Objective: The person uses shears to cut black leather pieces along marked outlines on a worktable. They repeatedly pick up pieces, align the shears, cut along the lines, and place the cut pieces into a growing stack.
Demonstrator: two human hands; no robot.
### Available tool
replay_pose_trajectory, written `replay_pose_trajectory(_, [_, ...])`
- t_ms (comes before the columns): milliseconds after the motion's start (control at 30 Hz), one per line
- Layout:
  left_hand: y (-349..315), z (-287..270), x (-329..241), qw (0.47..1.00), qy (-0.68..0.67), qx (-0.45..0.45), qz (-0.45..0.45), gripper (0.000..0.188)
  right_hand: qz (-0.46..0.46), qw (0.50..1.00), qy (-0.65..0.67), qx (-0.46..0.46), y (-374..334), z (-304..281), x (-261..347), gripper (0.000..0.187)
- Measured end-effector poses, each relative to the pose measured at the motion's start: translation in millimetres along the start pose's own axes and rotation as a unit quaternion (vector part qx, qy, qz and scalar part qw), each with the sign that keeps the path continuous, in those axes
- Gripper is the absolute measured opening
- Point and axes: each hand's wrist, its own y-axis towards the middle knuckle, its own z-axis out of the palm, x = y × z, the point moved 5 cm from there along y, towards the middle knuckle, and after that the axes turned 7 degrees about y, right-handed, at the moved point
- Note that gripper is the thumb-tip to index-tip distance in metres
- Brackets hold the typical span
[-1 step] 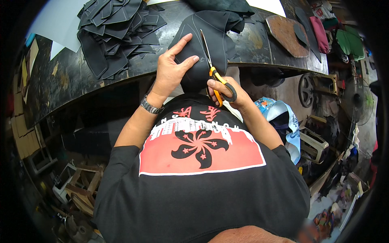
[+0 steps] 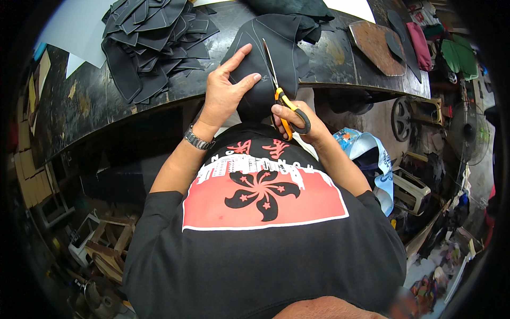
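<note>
My left hand (image 2: pixel 227 85) is at the left edge of a black sheet of material (image 2: pixel 281 40) marked with pale outlines. Its index finger and thumb lie stretched on top, and the other fingers are hidden, seemingly beneath the sheet. My right hand (image 2: pixel 300 121) grips scissors (image 2: pixel 282 99) with yellow-and-black handles. Their blades point away from me over the sheet, close to a drawn line; whether they are parted is hard to make out. The sheet rests partly on the dark table (image 2: pixel 159 109) and hangs over its near edge.
A heap of cut black pieces (image 2: pixel 154 45) lies at the table's left, dark fabric (image 2: pixel 289 8) at the back. To the right is a brown board (image 2: pixel 372 47) with black pieces. A blue bag (image 2: pixel 378 159) hangs beside me; a fan (image 2: pixel 470 130) stands far right, a wooden stool (image 2: pixel 111 242) lower left.
</note>
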Motion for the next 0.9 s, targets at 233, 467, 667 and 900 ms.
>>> replay_pose_trajectory(233, [6.7,0.5,-1.1,0.999,0.045,0.001,0.027,0.058,-0.015,1.000,0.005,-0.020,8.0,-4.4,-8.3,0.041])
replay_pose_trajectory(467, [7.3,2.5,-2.8,0.995,0.087,0.001,0.056,0.059,0.001,1.000,-0.015,-0.021,9.2,-4.9,-12.6,0.041])
replay_pose_trajectory(667, [2.1,-0.5,2.4,0.999,0.042,-0.019,0.024,0.059,-0.026,0.999,0.000,0.042,8.0,-5.4,-7.5,0.045])
replay_pose_trajectory(900, [-2.0,-0.3,5.2,0.998,0.064,-0.007,0.021,0.058,-0.033,0.999,0.030,0.027,10.3,-4.2,-9.7,0.043])
